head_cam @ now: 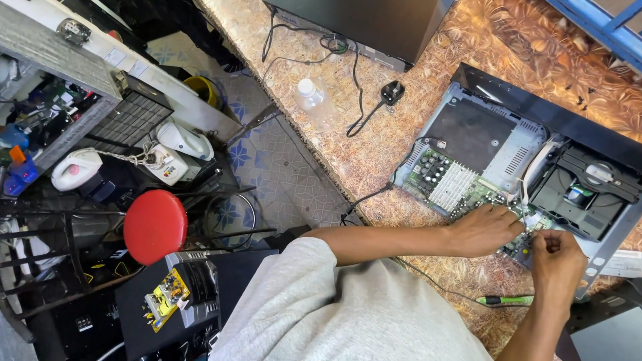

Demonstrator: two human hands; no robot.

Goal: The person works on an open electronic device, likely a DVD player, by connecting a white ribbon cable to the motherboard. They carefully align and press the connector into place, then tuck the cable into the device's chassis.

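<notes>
An opened disc player (521, 144) lies on the patterned counter (374, 140), its cover off. Inside show a green circuit board (478, 194) with a silver heat sink (455, 184) and a black disc drive (588, 190). My left hand (483, 229) rests palm down on the near edge of the board, fingers reaching toward a white ribbon connector (531, 217). My right hand (555, 257) is next to it with fingers pinched together over the same corner of the board; whether they hold anything small I cannot tell.
A green-handled screwdriver (508, 301) lies on the counter near my right wrist. A clear plastic bottle (313, 100), a black plug with cable (391, 92) and a dark box (361, 23) sit farther back. A red stool (155, 226) and electronic parts crowd the floor at left.
</notes>
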